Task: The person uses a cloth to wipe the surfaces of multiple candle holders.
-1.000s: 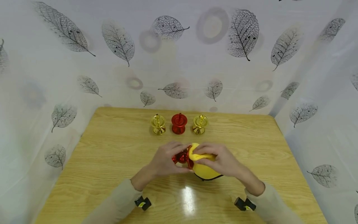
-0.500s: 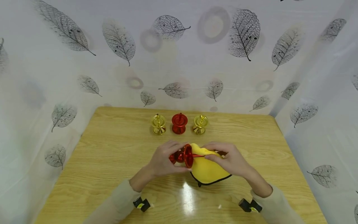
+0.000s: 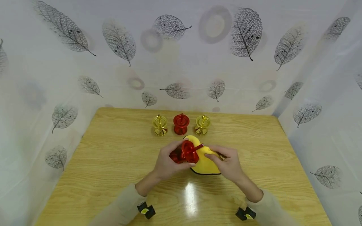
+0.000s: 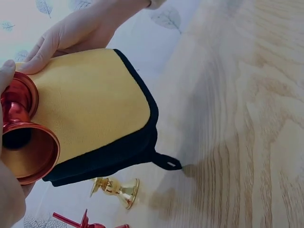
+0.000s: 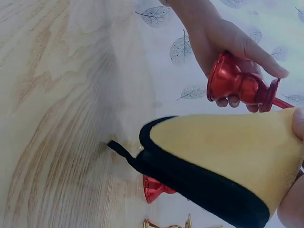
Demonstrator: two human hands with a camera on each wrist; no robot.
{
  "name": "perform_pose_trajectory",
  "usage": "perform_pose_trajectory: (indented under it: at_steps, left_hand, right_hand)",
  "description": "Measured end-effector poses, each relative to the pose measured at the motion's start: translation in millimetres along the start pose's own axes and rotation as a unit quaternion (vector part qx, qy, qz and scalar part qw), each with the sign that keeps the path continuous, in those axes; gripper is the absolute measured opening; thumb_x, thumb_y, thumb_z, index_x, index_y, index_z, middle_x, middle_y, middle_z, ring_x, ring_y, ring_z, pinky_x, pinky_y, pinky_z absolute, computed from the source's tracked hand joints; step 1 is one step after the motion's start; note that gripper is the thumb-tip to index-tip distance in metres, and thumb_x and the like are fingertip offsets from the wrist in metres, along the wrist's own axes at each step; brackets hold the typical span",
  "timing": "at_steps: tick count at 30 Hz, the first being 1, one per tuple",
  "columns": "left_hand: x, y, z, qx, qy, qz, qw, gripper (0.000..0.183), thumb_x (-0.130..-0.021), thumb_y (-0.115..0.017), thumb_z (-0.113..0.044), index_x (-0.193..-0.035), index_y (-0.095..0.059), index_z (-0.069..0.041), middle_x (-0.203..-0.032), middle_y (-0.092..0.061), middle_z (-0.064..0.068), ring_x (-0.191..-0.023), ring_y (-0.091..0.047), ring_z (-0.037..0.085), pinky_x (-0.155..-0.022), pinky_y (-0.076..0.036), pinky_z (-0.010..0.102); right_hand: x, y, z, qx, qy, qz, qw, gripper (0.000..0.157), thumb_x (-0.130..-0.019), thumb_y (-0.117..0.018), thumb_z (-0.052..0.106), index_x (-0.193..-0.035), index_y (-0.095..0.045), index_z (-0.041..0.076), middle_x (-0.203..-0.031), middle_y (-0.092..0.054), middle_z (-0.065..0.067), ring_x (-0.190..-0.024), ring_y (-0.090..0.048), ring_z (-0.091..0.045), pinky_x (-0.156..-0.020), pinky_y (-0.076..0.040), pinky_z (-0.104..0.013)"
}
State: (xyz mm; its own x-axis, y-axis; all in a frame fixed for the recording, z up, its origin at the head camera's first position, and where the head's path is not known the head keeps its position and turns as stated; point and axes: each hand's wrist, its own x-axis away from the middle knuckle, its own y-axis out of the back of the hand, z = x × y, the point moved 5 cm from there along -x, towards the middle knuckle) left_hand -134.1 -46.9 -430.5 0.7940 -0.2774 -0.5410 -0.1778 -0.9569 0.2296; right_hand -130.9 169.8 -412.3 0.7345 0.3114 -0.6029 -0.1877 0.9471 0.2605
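Note:
My left hand (image 3: 167, 163) grips a red metallic candle holder (image 3: 188, 151), its spike pointing up and to the right. In the left wrist view the flared base (image 4: 33, 152) of that holder faces the camera. A yellow cloth with black edging (image 3: 209, 164) hangs from my right hand (image 3: 230, 161), which pinches its upper part between thumb and fingers. The cloth lies right beside the dish and spike, overlapping them in the head view. A small black loop (image 4: 168, 162) sticks out from a corner of the cloth.
Toward the back of the wooden table (image 3: 124, 144) stand a gold candle holder (image 3: 160, 125), a red candle holder (image 3: 181, 124) and another gold one (image 3: 202, 125) in a row. A leaf-patterned curtain (image 3: 181, 62) surrounds the table's back and sides.
The right hand's cloth, first bunched against the dish, moved right along the spike and now hangs beside it. The left hand has tilted the red candle holder so its spike points higher.

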Motion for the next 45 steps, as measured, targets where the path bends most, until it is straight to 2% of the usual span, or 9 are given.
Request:
perform_pose_trajectory:
  at_steps: [6,12,17,23,25,29,32,40,45]
  left_hand:
    - [-1.8,1.9,0.8,-0.029,0.014,-0.006,0.9995,0.072,-0.070,-0.097,-0.008,-0.135,-0.067,-0.002,-0.119,-0.076,0.015,-0.103,-0.072,0.013,-0.081,-0.065,0.029]
    - [-4.2,1.3,-0.4,-0.110,-0.033,-0.008,0.9933,0.078,-0.063,-0.102,-0.016,-0.133,-0.069,-0.002,-0.112,-0.076,0.012,-0.091,-0.070,0.016,-0.074,-0.062,0.022]
    - [-6.3,-1.1,-0.4,-0.210,-0.069,-0.012,0.9752,0.082,-0.060,-0.104,-0.028,-0.130,-0.071,-0.001,-0.108,-0.078,0.009,-0.092,-0.071,0.018,-0.075,-0.061,0.026]
    - [-9.8,-3.8,-4.7,-0.286,-0.085,-0.003,0.9544,0.084,-0.060,-0.103,-0.040,-0.129,-0.073,-0.001,-0.107,-0.079,0.007,-0.098,-0.073,0.021,-0.081,-0.063,0.032]
    - [-9.5,-3.1,-5.2,-0.274,-0.079,-0.001,0.9586,0.084,-0.059,-0.104,-0.038,-0.129,-0.073,0.000,-0.107,-0.079,0.008,-0.097,-0.073,0.021,-0.080,-0.063,0.032]
    - [-6.3,0.0,-0.2,-0.185,-0.037,-0.007,0.9820,0.082,-0.059,-0.104,-0.025,-0.131,-0.072,-0.002,-0.112,-0.079,0.010,-0.101,-0.073,0.024,-0.081,-0.064,0.030]
    - [-4.5,1.8,2.5,-0.120,-0.004,-0.018,0.9926,0.080,-0.059,-0.104,-0.017,-0.131,-0.072,-0.002,-0.117,-0.079,0.012,-0.104,-0.074,0.026,-0.082,-0.065,0.030]
    - [-5.8,3.4,3.0,-0.049,0.070,-0.016,0.9962,0.074,-0.063,-0.102,-0.016,-0.130,-0.073,-0.004,-0.116,-0.078,0.012,-0.094,-0.069,0.009,-0.076,-0.062,0.024]
    - [-6.8,1.5,1.9,-0.084,0.030,-0.005,0.9960,0.077,-0.061,-0.103,-0.017,-0.130,-0.072,-0.001,-0.116,-0.078,0.011,-0.099,-0.071,0.015,-0.079,-0.063,0.025]
  right_hand:
    - [0.4,-11.2,3.3,0.022,0.037,0.026,0.999,0.037,-0.080,-0.076,-0.022,-0.112,-0.079,-0.002,-0.110,-0.079,-0.022,-0.114,-0.072,-0.003,-0.087,-0.062,-0.019]
    - [-0.6,-15.8,8.9,0.062,0.027,0.040,0.997,0.035,-0.077,-0.081,-0.018,-0.106,-0.081,0.002,-0.103,-0.081,-0.020,-0.108,-0.075,-0.007,-0.092,-0.060,-0.017]
    - [-2.2,-18.1,11.8,0.091,-0.032,0.059,0.994,0.027,-0.080,-0.083,-0.010,-0.104,-0.082,0.001,-0.101,-0.082,-0.016,-0.096,-0.079,-0.012,-0.081,-0.062,-0.018]
    - [-4.5,-18.1,14.7,0.061,-0.138,0.061,0.987,0.020,-0.089,-0.079,-0.003,-0.109,-0.081,-0.002,-0.106,-0.081,-0.020,-0.093,-0.077,-0.003,-0.070,-0.064,-0.024]
    - [-4.6,-18.4,16.4,0.067,-0.133,0.061,0.987,0.020,-0.088,-0.080,-0.004,-0.108,-0.082,-0.002,-0.106,-0.081,-0.020,-0.094,-0.077,-0.005,-0.071,-0.064,-0.024]
    - [-4.2,-20.5,20.3,0.079,-0.053,0.063,0.993,0.025,-0.083,-0.081,-0.009,-0.107,-0.081,-0.003,-0.104,-0.081,-0.021,-0.097,-0.079,-0.012,-0.077,-0.064,-0.020]
    - [-2.1,-20.0,19.5,0.070,0.001,0.060,0.996,0.032,-0.079,-0.081,-0.014,-0.109,-0.080,-0.003,-0.103,-0.080,-0.023,-0.102,-0.078,-0.010,-0.082,-0.062,-0.018]
    - [3.8,-13.9,7.2,0.049,0.023,0.036,0.998,0.041,-0.075,-0.078,-0.024,-0.110,-0.080,-0.003,-0.103,-0.078,-0.028,-0.113,-0.071,0.004,-0.084,-0.061,-0.016]
    - [2.4,-15.0,7.7,0.042,0.002,0.046,0.998,0.035,-0.077,-0.078,-0.022,-0.107,-0.080,-0.003,-0.102,-0.079,-0.027,-0.108,-0.073,0.001,-0.083,-0.062,-0.018]
